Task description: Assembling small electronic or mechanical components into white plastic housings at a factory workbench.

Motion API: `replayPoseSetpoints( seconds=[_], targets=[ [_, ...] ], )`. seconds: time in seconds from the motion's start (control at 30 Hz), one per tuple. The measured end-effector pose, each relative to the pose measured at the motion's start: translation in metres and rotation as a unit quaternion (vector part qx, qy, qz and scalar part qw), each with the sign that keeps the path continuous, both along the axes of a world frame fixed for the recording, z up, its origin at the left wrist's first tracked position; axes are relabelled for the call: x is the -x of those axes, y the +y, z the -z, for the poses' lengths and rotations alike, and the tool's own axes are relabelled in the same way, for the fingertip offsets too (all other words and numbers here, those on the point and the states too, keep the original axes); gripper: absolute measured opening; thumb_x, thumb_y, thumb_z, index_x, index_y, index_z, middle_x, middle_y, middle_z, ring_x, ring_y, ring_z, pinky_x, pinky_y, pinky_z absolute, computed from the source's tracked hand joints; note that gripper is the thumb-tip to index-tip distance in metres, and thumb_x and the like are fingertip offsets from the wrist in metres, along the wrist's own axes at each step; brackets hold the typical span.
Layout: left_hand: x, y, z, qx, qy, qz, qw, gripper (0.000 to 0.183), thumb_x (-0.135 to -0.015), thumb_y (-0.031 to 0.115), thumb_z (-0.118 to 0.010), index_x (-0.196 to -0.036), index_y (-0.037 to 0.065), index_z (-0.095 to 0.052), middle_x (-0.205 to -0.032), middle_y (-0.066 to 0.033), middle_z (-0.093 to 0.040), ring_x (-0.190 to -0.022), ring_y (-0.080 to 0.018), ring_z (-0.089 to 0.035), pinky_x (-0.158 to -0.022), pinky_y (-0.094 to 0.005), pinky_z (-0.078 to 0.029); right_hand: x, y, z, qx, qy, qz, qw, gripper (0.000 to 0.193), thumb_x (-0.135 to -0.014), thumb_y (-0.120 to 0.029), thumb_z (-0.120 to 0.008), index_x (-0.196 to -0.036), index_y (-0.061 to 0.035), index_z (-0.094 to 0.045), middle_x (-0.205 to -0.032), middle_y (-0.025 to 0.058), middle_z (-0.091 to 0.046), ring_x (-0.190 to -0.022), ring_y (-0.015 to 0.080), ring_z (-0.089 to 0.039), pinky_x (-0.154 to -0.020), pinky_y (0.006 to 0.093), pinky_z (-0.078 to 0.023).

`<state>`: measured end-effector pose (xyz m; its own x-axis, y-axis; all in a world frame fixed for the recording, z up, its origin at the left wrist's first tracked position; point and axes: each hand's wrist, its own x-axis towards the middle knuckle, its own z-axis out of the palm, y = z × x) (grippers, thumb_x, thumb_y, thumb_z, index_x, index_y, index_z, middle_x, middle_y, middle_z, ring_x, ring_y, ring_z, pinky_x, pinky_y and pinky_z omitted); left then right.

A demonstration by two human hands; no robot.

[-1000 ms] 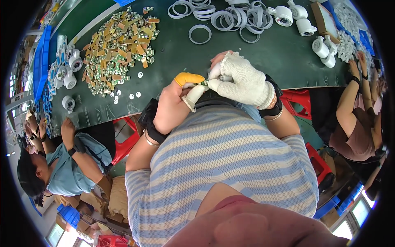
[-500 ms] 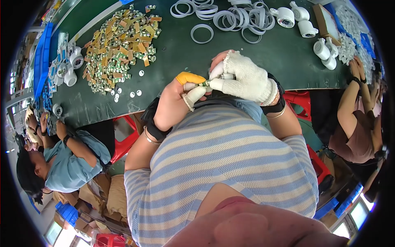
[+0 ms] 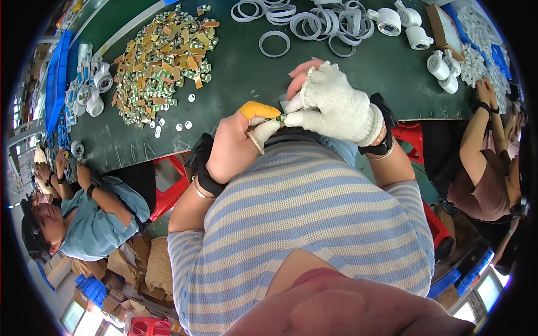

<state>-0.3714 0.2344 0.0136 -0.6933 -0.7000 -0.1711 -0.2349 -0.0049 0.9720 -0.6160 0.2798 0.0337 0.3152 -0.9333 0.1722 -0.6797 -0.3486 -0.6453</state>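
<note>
Low over the table's near edge, my two hands meet at the fingertips. My left hand (image 3: 232, 143) wears a yellow cover on one finger and a pale one on the thumb. It pinches a small green circuit board (image 3: 279, 117), mostly hidden by the fingers. My right hand (image 3: 336, 106), in a white knitted glove with bare fingertips showing, is closed, its covered thumb against the board's right end. Beside its index finger shows a pale, see-through scrap; whether those fingers grip it is unclear. A big heap of small circuit boards (image 3: 168, 64) lies to the left.
Several round white stickers (image 3: 179, 127) lie on the green table (image 3: 241, 67). Translucent rings (image 3: 274, 43) are at the back, white round-headed housings (image 3: 417, 39) at the back right, similar ones (image 3: 95, 105) far left. Co-workers sit at both sides, near red stools (image 3: 168, 187).
My right hand has tilted, with its outer fingers lifted and spread further from the thumb. My left hand has shifted slightly and keeps its pinch. The left co-worker's head has turned.
</note>
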Motion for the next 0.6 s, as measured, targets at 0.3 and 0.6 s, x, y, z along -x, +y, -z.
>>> replayPoseSetpoints(
  seconds=[0.3, 0.6],
  targets=[
    [0.004, 0.002, 0.002, 0.230, -0.029, -0.027, 0.972, 0.017, -0.089, 0.005, -0.074, -0.107, 0.007, -0.073, -0.089, -0.0167, -0.072, -0.078, -0.0380, -0.069, -0.068, -0.0396, -0.055, -0.008, -0.007, 0.015, 0.094, -0.024, -0.019, 0.995, 0.019, -0.077, -0.020, -0.086, -0.084, -0.0165, -0.069, -0.090, 0.0010, -0.067, -0.101, 0.0309, -0.065, -0.091, 0.0468, -0.048],
    [-0.066, -0.019, -0.045, 0.067, 0.118, -0.216, 0.967, 0.027, -0.091, 0.007, -0.077, -0.116, 0.002, -0.070, -0.106, -0.0085, -0.074, -0.092, -0.0161, -0.073, -0.080, -0.0294, -0.057, -0.013, 0.005, -0.005, 0.101, -0.086, 0.055, 0.990, 0.041, -0.077, -0.019, -0.081, -0.115, -0.0100, -0.070, -0.125, 0.0148, -0.065, -0.111, 0.0299, -0.061, -0.098, 0.0391, -0.047]
  ],
)
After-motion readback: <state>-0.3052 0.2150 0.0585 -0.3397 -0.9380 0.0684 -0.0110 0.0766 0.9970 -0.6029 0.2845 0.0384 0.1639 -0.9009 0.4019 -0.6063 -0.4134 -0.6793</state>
